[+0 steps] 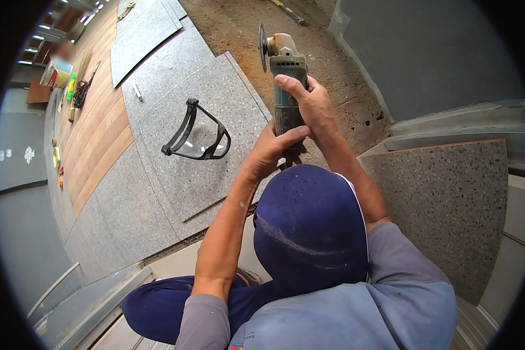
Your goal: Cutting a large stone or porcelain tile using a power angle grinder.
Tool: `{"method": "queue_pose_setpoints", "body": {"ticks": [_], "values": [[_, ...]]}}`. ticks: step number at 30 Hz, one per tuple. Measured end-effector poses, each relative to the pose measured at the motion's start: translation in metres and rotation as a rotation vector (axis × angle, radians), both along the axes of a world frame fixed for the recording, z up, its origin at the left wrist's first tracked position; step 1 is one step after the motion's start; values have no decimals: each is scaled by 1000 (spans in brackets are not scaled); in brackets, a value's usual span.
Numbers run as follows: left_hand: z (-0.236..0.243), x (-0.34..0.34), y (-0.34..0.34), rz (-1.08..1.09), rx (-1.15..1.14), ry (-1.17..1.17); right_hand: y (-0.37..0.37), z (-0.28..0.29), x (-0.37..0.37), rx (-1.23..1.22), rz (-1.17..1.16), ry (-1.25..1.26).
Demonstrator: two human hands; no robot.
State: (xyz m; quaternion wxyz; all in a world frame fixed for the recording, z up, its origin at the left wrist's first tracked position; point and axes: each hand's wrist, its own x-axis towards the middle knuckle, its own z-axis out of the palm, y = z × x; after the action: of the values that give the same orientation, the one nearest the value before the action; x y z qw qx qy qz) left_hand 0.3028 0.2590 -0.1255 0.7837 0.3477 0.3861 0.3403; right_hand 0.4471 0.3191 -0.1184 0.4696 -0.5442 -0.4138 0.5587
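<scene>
An angle grinder (286,115) with a teal and dark body is held up in both hands, its metal head pointing away from me. The thin cutting disc (263,48) stands on edge at the head's left side. My right hand (319,111) wraps the body from the right, thumb lying along its top. Lower down, my left hand (270,147) grips the rear end, thumb across it; some of its fingers are hidden. Left of the grinder, a clear face shield (199,140) with a black frame lies on grey speckled tiles (157,175).
A speckled slab (449,198) leans at the right. Beyond the grinder runs rough bare ground (233,29) with a yellow-and-black tool (287,10). A white marker-like stick (137,92) lies on the tiles. Wood-look planks (93,146) and a black cable (80,93) are farther left.
</scene>
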Motion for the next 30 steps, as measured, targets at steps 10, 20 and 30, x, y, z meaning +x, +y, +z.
{"method": "queue_pose_setpoints", "body": {"ticks": [10, 20, 30], "values": [[-2, 4, -13, 17, -121, -257, 3, -25, 12, 49, 308, 890], [-9, 12, -8, -65, -35, -31, 7, -31, 9, -62, 168, 687], [-35, 32, -4, 192, 240, 514, -36, -29, 9, -122, -56, -104]]}}
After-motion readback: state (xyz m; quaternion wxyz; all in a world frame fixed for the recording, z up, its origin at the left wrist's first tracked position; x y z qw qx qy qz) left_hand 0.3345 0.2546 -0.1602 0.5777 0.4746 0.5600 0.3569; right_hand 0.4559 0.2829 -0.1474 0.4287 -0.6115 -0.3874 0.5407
